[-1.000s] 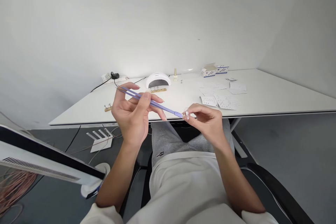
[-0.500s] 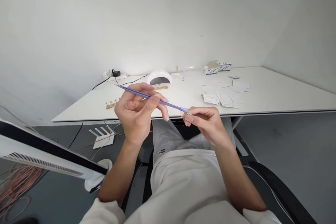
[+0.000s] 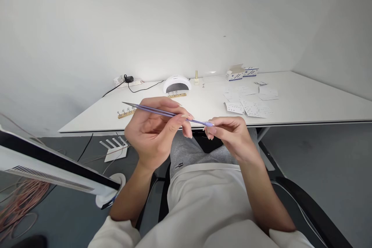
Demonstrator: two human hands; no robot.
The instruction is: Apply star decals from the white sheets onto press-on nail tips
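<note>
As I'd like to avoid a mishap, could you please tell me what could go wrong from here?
The bare points of the tweezers jut out beyond the left hand, so they might poke or snag something. The right hand is at their blunt end, by the table's front edge; if the grip slips, they could fall toward the lap.

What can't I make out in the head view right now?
Head view:
1. Anything pinched at the blunt end of the purple tweezers: covered by the right hand.
2. One end of the nearer wooden strip: behind the left hand.
3. Marks on the dotted sheet: too small to read.
4. Far end of the white tower: cut off by the left edge.
</note>
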